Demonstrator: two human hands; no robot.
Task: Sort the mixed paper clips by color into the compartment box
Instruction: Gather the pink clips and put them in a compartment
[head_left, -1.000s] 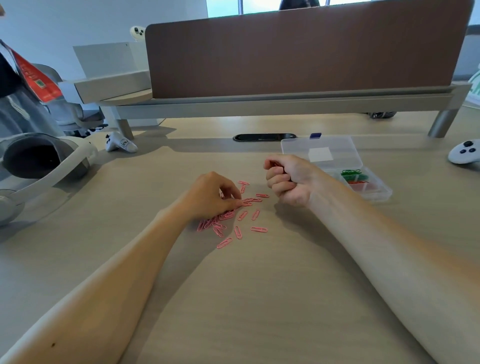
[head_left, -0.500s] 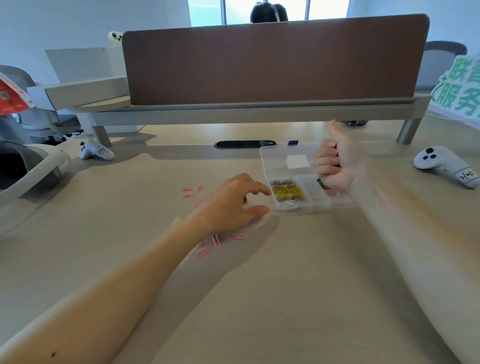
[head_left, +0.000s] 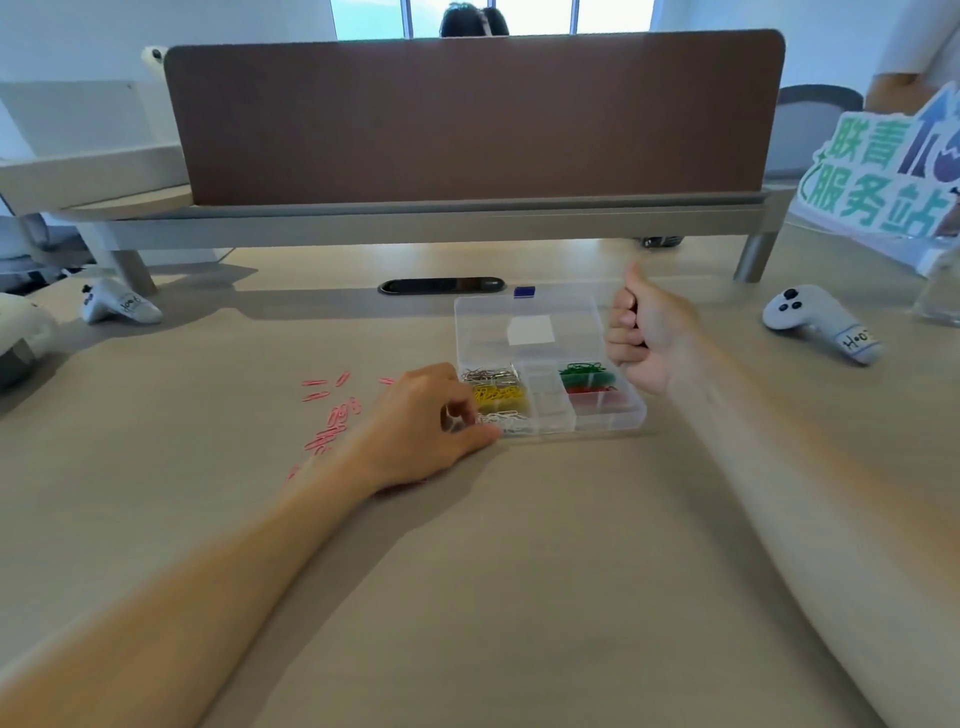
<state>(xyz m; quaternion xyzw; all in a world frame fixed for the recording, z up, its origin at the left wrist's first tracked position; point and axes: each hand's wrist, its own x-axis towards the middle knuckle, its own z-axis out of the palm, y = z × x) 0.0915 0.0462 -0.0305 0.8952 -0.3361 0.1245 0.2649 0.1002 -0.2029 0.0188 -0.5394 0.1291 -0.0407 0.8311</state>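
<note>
right hand (head_left: 649, 338): fist contents hidden | headset (head_left: 23, 338): cropped left

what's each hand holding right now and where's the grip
Left hand pinches the compartment box at its near-left corner, as far as shows. Right hand is a closed fist beside the box; whether anything is inside cannot be told.

1. Brown divider panel (head_left: 467, 119) stands across the far counter (head_left: 519, 571).
2. Black cable slot (head_left: 441, 286): just before the panel's middle.
3. White controllers: left controller (head_left: 119, 304) near the panel's left end, right controller (head_left: 821, 322) near its right end.
4. Green-lettered sign (head_left: 878, 176): right of the panel.
</note>
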